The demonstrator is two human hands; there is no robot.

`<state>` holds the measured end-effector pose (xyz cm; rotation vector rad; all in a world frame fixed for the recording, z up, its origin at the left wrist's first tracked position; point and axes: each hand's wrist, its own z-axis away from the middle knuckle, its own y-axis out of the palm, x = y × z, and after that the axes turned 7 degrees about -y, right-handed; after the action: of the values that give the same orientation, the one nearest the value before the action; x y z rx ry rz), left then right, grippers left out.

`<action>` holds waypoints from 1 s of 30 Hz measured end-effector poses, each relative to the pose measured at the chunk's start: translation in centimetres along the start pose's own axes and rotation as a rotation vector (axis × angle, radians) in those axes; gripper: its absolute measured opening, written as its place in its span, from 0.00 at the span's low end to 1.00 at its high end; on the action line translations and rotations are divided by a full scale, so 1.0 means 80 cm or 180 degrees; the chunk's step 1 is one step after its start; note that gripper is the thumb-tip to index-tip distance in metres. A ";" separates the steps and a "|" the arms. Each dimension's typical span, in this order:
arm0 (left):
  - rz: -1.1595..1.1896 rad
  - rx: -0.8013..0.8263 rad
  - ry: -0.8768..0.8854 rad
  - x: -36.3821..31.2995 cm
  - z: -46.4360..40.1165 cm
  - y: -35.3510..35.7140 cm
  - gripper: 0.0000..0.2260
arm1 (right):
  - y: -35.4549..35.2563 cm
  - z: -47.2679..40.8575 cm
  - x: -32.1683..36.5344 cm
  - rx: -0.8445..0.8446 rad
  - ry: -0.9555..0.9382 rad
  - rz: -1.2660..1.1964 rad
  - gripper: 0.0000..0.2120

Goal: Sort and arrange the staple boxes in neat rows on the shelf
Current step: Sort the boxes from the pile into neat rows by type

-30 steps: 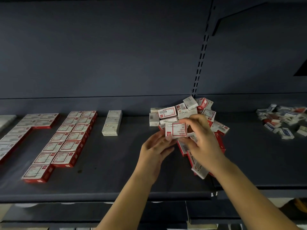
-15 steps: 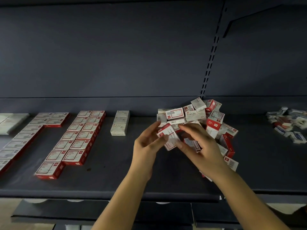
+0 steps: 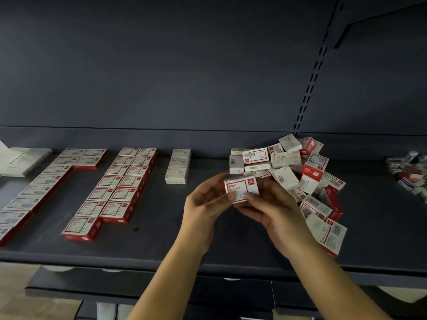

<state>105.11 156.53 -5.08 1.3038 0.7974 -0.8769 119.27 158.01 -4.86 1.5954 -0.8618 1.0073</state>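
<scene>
Sorting step: left hand (image 3: 205,202) and right hand (image 3: 275,211) pinch one box (image 3: 241,189) together (label up); next, set it in the rows (image 3: 115,185) at nine o'clock.

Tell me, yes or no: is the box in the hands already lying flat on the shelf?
No: both hands, left hand and right hand, hold the box above the shelf.
</scene>
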 end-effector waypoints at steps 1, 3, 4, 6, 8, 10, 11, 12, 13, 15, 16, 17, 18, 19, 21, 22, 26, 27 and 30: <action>0.0014 -0.0055 0.0015 0.000 0.001 -0.005 0.19 | 0.004 -0.001 -0.003 -0.0045 0.0052 -0.0101 0.15; 0.0010 -0.0159 0.0038 -0.002 0.003 -0.015 0.18 | 0.012 -0.002 -0.009 -0.0084 0.0123 -0.0258 0.18; 0.0006 -0.0202 0.0047 -0.003 0.004 -0.021 0.18 | 0.016 -0.002 -0.012 -0.0064 0.0151 -0.0287 0.19; -0.0001 -0.0318 0.0057 -0.008 0.008 -0.034 0.18 | 0.026 -0.003 -0.017 -0.0082 0.0230 -0.0224 0.15; -0.0013 -0.0411 0.0096 -0.014 0.011 -0.048 0.17 | 0.038 -0.004 -0.023 -0.0162 0.0328 -0.0183 0.08; -0.0069 -0.0461 0.0161 -0.022 0.015 -0.063 0.18 | 0.053 -0.006 -0.028 -0.0198 0.0410 -0.0081 0.09; -0.0128 -0.0475 0.0205 -0.026 0.016 -0.071 0.18 | 0.062 -0.007 -0.030 -0.0186 0.0439 -0.0024 0.10; -0.0199 -0.0472 0.0254 -0.029 0.017 -0.081 0.17 | 0.072 -0.008 -0.033 -0.0163 0.0451 0.0009 0.11; -0.0313 -0.0453 0.0311 -0.034 0.019 -0.090 0.16 | 0.083 -0.009 -0.036 -0.0149 0.0458 0.0014 0.11; -0.0934 -0.0452 0.0551 -0.043 0.022 -0.112 0.14 | 0.103 -0.010 -0.043 -0.0193 0.0475 0.0003 0.12; -0.1555 -0.0511 0.0836 -0.048 0.022 -0.126 0.13 | 0.113 -0.011 -0.048 -0.0235 0.0493 0.0005 0.13; -0.2340 -0.0577 0.1229 -0.053 0.020 -0.142 0.13 | 0.123 -0.011 -0.054 -0.0267 0.0519 0.0024 0.14; -0.3078 -0.0595 0.1641 -0.058 0.019 -0.158 0.14 | 0.132 -0.012 -0.060 -0.0285 0.0534 0.0064 0.14; -0.3600 -0.0533 0.2000 -0.062 0.018 -0.172 0.15 | 0.143 -0.011 -0.065 -0.0294 0.0555 0.0094 0.14; -0.4176 -0.0276 0.2443 -0.070 0.020 -0.191 0.18 | 0.164 -0.010 -0.075 -0.0272 0.0568 0.0121 0.14; -0.4344 -0.0134 0.2569 -0.074 0.021 -0.200 0.19 | 0.174 -0.010 -0.081 -0.0242 0.0556 0.0122 0.14; -0.4653 0.0106 0.2715 -0.084 0.023 -0.241 0.21 | 0.211 -0.006 -0.101 -0.0063 0.0696 0.0333 0.14; -0.4696 0.0155 0.2674 -0.086 0.024 -0.254 0.21 | 0.219 -0.006 -0.107 -0.0020 0.0786 0.0492 0.14; -0.4752 0.0284 0.2479 -0.090 0.025 -0.289 0.22 | 0.243 -0.004 -0.123 0.0009 0.0732 0.1379 0.06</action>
<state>81.26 153.96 -9.14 0.9467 2.5144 -1.5230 97.83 154.43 -6.59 1.2864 -1.0673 1.4643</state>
